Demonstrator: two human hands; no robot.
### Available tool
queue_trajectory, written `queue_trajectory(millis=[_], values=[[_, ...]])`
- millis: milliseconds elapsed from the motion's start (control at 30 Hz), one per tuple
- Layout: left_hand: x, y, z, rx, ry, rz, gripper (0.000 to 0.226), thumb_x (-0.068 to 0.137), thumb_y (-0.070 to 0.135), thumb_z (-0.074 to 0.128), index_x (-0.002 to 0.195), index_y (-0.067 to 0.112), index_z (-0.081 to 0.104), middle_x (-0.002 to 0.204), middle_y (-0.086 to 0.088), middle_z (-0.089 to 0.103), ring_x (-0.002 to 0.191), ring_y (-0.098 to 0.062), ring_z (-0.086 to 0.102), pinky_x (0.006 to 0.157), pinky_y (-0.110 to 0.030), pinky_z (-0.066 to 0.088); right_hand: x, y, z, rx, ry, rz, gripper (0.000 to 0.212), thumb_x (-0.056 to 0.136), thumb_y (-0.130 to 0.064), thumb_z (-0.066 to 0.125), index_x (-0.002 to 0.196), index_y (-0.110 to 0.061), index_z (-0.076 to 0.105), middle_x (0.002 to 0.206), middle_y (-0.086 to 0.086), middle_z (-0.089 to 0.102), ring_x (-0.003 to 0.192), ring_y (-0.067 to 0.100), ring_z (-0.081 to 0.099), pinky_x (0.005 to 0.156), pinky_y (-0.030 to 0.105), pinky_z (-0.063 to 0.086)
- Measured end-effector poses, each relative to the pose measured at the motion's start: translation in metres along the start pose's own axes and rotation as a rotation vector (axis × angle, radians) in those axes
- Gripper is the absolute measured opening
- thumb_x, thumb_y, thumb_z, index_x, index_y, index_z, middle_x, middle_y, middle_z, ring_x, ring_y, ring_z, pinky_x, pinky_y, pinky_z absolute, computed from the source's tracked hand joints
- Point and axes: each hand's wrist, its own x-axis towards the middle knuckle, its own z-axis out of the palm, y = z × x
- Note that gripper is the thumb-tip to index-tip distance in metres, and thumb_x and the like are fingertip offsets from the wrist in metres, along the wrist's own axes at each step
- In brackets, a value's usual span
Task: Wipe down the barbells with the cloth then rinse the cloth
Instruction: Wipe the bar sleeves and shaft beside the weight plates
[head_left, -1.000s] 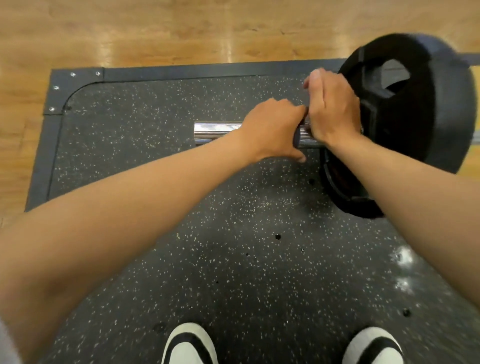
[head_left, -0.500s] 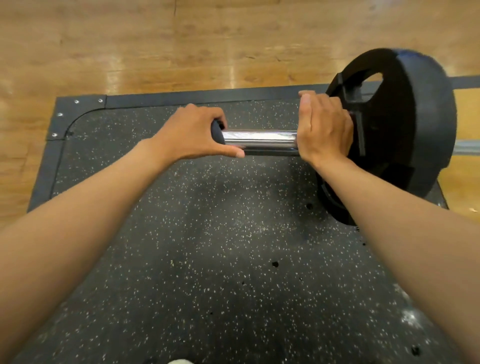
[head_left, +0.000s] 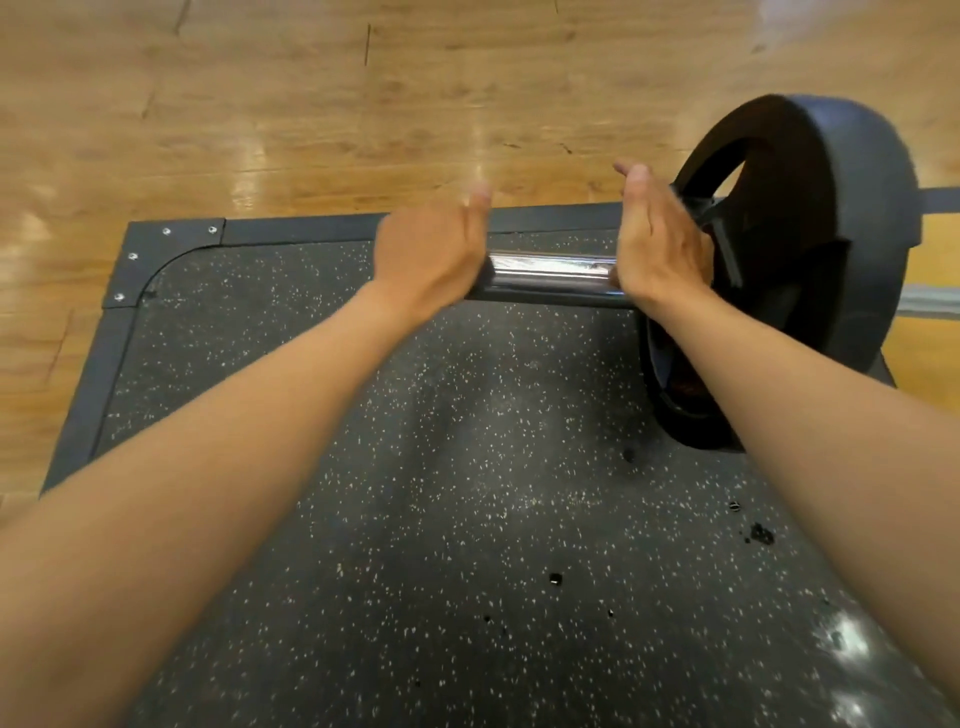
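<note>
Below my head camera, both of my bare forearms reach forward over a black rubber gym mat (head_left: 467, 519) flecked with white. Across the far part of the mat runs the chrome sleeve of a barbell (head_left: 550, 270), raised off the mat, with a thick black weight plate (head_left: 841, 249) loaded on its right end. My left hand (head_left: 426, 254) sits at the sleeve's outer end, covering the tip, with at least one finger stretched upward; motion blur hides whether the other fingers curl round the metal. My right hand (head_left: 657, 244) rests against the sleeve just beside the plate, its fingers straight and lifted together, not wrapped round the bar. No cloth shows in either hand. Beyond the plate, a grey stretch of the bar's shaft (head_left: 930, 299) continues rightward. A dark metal frame (head_left: 311, 228) with screws at its corner borders the mat, and polished wooden flooring (head_left: 311, 104) lies beyond it.
</note>
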Motion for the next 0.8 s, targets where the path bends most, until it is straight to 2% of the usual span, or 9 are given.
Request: queue_trajectory(millis=[133, 333, 433, 500, 533, 600, 667, 733, 800], values=[[0.006, 0.007, 0.008, 0.061, 0.069, -0.017, 0.077, 0.107, 0.051, 0.004, 0.066, 0.013, 0.056, 0.061, -0.007, 0.055, 0.057, -0.030, 0.056, 0.057, -0.035, 0.042, 0.004, -0.002, 0.002, -0.067, -0.038, 0.009, 0.057, 0.108, -0.049, 0.006, 0.152, -0.037, 0.039, 0.155, -0.002, 0.046, 0.142, 0.024, 0.041, 0.110, 0.046, 0.029], [0.013, 0.081, 0.015, 0.003, -0.120, 0.114, 0.063, 0.112, 0.047, 0.013, 0.076, 0.018, 0.056, 0.078, -0.010, 0.059, 0.083, -0.035, 0.062, 0.070, -0.036, 0.036, 0.004, -0.004, -0.002, -0.014, -0.009, 0.054, 0.052, 0.109, -0.045, 0.009, 0.139, -0.031, 0.050, 0.145, 0.000, 0.054, 0.127, 0.025, 0.053, 0.090, 0.039, 0.030], [0.021, 0.060, 0.013, -0.065, -0.275, 0.074, 0.067, 0.111, 0.050, 0.007, 0.087, 0.016, 0.060, 0.094, -0.013, 0.062, 0.098, -0.035, 0.062, 0.081, -0.040, 0.040, -0.007, -0.004, -0.007, -0.027, -0.036, 0.052, 0.052, 0.109, -0.044, 0.009, 0.141, -0.031, 0.048, 0.146, -0.001, 0.053, 0.129, 0.024, 0.051, 0.093, 0.037, 0.032], [0.022, 0.043, 0.010, -0.067, -0.372, 0.035, 0.074, 0.109, 0.052, 0.004, 0.093, 0.013, 0.064, 0.107, -0.017, 0.065, 0.104, -0.035, 0.060, 0.088, -0.042, 0.041, -0.017, -0.008, -0.010, -0.043, -0.118, 0.062, 0.055, 0.109, -0.047, 0.009, 0.146, -0.028, 0.045, 0.150, 0.002, 0.048, 0.132, 0.026, 0.050, 0.103, 0.040, 0.036], [0.018, 0.038, 0.009, -0.066, -0.387, 0.029, 0.074, 0.109, 0.053, 0.004, 0.091, 0.012, 0.064, 0.106, -0.017, 0.065, 0.100, -0.034, 0.059, 0.087, -0.042, 0.040, -0.019, -0.014, -0.014, -0.021, -0.146, 0.081, 0.055, 0.110, -0.046, 0.010, 0.148, -0.025, 0.043, 0.151, 0.005, 0.047, 0.132, 0.027, 0.050, 0.107, 0.041, 0.036], [0.000, 0.036, 0.008, -0.022, -0.308, 0.056, 0.071, 0.110, 0.051, 0.008, 0.082, 0.013, 0.061, 0.097, -0.017, 0.065, 0.089, -0.034, 0.058, 0.079, -0.040, 0.038, -0.025, -0.035, -0.033, -0.032, -0.129, 0.043, 0.049, 0.111, -0.043, 0.019, 0.146, -0.019, 0.045, 0.142, 0.008, 0.053, 0.126, 0.026, 0.052, 0.098, 0.038, 0.039], [-0.023, 0.040, 0.005, 0.009, -0.165, 0.083, 0.069, 0.111, 0.050, 0.013, 0.075, 0.013, 0.059, 0.087, -0.019, 0.065, 0.082, -0.038, 0.061, 0.073, -0.040, 0.036, -0.033, -0.062, -0.068, -0.243, -0.004, -0.227, 0.050, 0.109, -0.047, 0.026, 0.147, -0.022, 0.044, 0.137, 0.008, 0.057, 0.123, 0.029, 0.054, 0.096, 0.043, 0.042], [-0.042, 0.042, 0.004, 0.014, -0.132, 0.098, 0.070, 0.111, 0.049, 0.016, 0.069, 0.011, 0.057, 0.072, -0.014, 0.056, 0.074, -0.038, 0.058, 0.069, -0.039, 0.036, -0.044, -0.068, -0.102, -0.517, 0.103, -0.456, 0.056, 0.107, -0.051, 0.025, 0.151, -0.021, 0.041, 0.144, 0.013, 0.054, 0.129, 0.037, 0.050, 0.105, 0.050, 0.037], [-0.054, 0.044, 0.004, 0.017, -0.124, 0.127, 0.071, 0.111, 0.049, 0.017, 0.063, 0.010, 0.052, 0.060, -0.006, 0.045, 0.063, -0.034, 0.052, 0.064, -0.038, 0.034, -0.045, -0.052, -0.121, -0.674, 0.039, -0.366, 0.063, 0.106, -0.057, 0.020, 0.156, -0.022, 0.035, 0.153, 0.015, 0.047, 0.137, 0.040, 0.043, 0.111, 0.053, 0.031]])
